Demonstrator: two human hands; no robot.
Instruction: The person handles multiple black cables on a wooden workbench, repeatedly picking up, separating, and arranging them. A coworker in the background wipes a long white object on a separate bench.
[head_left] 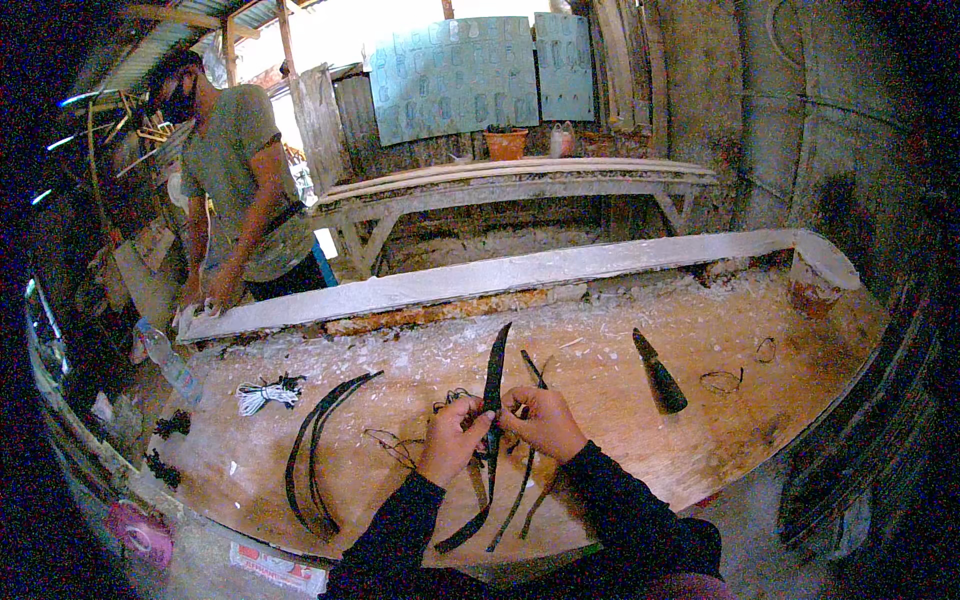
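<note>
Upright before me is a long black strip, its upper end tapering to a point and its lower end trailing onto the board. My left hand pinches its middle between thumb and fingers. Pressed to its right edge at the same height, my right hand has its fingertips closed on the strip. Other narrow black strips lie beneath and beside my hands, with a tangle of thin dark cord left of them. Exactly what the right fingertips grip is partly hidden.
Curved black strips and a bundle of white cord lie left. A dark tapered piece and thin loops lie right. A pale raised beam borders the wooden board; a person stands far left near a bottle.
</note>
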